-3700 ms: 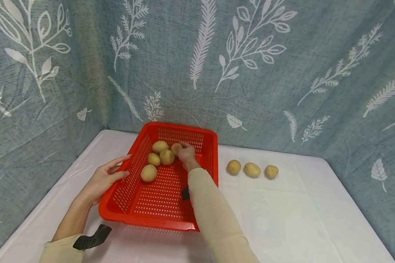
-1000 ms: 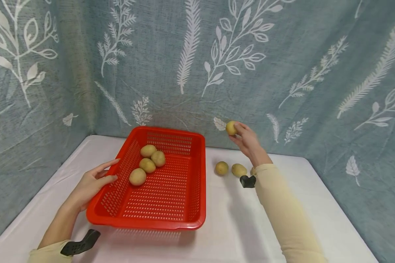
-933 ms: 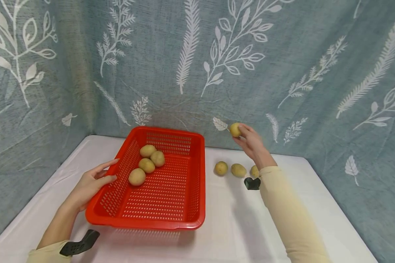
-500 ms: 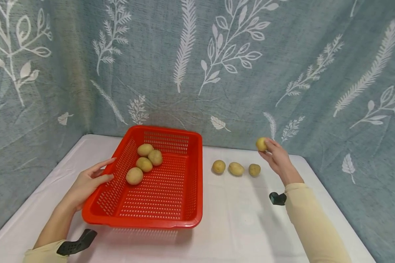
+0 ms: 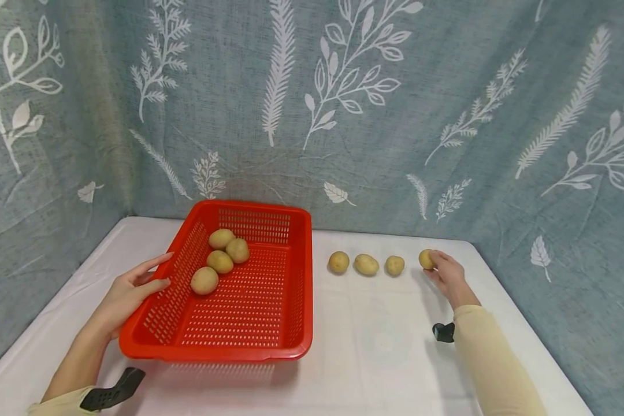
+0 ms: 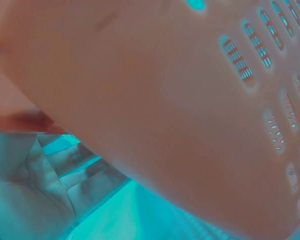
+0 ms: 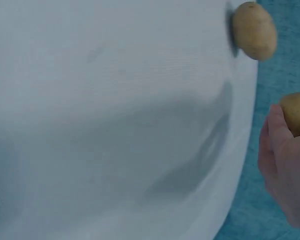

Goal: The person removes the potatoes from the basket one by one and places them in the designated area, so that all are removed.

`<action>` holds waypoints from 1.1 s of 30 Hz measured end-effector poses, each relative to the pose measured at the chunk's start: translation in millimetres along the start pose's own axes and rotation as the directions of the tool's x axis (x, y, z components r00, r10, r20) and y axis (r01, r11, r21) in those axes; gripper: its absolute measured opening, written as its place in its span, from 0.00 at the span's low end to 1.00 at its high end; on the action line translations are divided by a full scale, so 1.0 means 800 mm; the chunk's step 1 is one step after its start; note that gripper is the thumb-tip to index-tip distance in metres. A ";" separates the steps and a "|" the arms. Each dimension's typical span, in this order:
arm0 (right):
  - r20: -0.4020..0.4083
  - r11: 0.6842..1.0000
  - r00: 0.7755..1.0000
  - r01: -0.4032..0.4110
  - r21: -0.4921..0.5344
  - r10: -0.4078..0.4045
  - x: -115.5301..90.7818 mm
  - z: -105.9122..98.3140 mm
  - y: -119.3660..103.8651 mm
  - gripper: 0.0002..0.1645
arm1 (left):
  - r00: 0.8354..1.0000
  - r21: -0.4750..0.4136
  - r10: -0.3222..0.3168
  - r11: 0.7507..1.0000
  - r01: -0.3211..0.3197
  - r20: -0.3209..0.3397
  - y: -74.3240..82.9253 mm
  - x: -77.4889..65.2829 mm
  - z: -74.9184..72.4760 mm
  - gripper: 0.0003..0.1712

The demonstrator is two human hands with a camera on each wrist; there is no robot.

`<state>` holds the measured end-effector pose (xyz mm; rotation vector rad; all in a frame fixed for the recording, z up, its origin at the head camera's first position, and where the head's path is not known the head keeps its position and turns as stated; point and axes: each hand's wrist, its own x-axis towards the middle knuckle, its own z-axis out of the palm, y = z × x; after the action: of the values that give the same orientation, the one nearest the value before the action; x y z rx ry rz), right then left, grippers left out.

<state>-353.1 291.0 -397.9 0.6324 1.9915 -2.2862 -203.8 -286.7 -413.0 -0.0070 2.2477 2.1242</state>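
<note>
My right hand (image 5: 449,276) pinches a yellow potato (image 5: 426,259) close over the white table, at the right end of a short row. That row holds three other potatoes: one (image 5: 338,262) near the basket, an oval one (image 5: 366,264) and a small one (image 5: 394,266). In the right wrist view the held potato (image 7: 299,115) shows at the right edge, near a potato (image 7: 255,31) on the cloth. My left hand (image 5: 130,294) grips the left rim of a red perforated plastic basket (image 5: 215,353). Several potatoes, such as this pale one (image 5: 204,281), lie at its left side.
A white cloth covers the table (image 5: 374,346). A grey-green curtain (image 5: 239,115) with white leaf prints hangs right behind the table and along both sides. Black wrist devices (image 5: 113,393) sit on both sleeves.
My right hand has lifted a potato out of the basket, carried it to the right and lowered it beside the row. My left hand stays on the basket rim.
</note>
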 end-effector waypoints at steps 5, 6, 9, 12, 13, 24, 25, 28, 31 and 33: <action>-0.002 1.000 1.000 -0.009 -0.012 0.009 0.008 0.001 0.017 0.33 | 1.000 0.008 -0.005 1.000 0.005 -0.003 0.000 0.000 0.000 0.29; 0.000 1.000 1.000 -0.009 -0.017 0.009 0.010 0.002 0.020 0.33 | 1.000 0.002 -0.007 1.000 0.007 -0.002 -0.001 0.000 0.000 0.29; 0.006 0.998 1.000 -0.009 -0.056 0.009 0.016 0.004 0.026 0.33 | 1.000 -0.019 -0.007 1.000 0.007 0.003 -0.001 0.000 0.000 0.29; 0.012 0.997 1.000 -0.014 -0.080 0.015 0.019 0.006 0.029 0.33 | 1.000 -0.029 0.004 1.000 -0.004 0.008 -0.002 0.000 0.000 0.29; 0.013 0.996 1.000 -0.016 -0.085 0.017 0.019 0.008 0.029 0.33 | 1.000 -0.031 0.009 0.999 -0.009 0.009 -0.002 0.000 0.000 0.29; -0.027 0.975 1.000 -0.002 -0.222 -0.004 0.033 0.007 0.033 0.35 | 1.000 0.000 0.012 1.000 -0.012 -0.009 0.000 0.000 0.003 0.29; -0.034 0.968 0.999 0.003 -0.252 -0.011 0.033 0.007 0.033 0.35 | 1.000 0.011 0.012 1.000 -0.012 -0.012 0.001 0.001 0.003 0.29; -0.066 0.946 0.997 0.008 -0.325 -0.031 0.033 0.006 0.032 0.32 | 1.000 0.030 0.010 1.000 -0.010 -0.017 0.001 0.000 0.003 0.30; -0.077 0.941 0.997 0.000 -0.339 -0.028 0.030 0.007 0.032 0.31 | 1.000 0.041 0.010 0.999 -0.009 -0.019 0.001 0.000 0.003 0.30; -0.077 0.947 0.997 -0.003 -0.321 -0.023 0.028 0.006 0.033 0.31 | 1.000 0.044 0.011 0.999 -0.010 -0.021 0.001 0.000 0.004 0.30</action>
<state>-367.2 287.2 -429.8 0.6923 2.3361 -1.9004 -203.8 -283.8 -412.7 -0.0163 2.3101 2.0892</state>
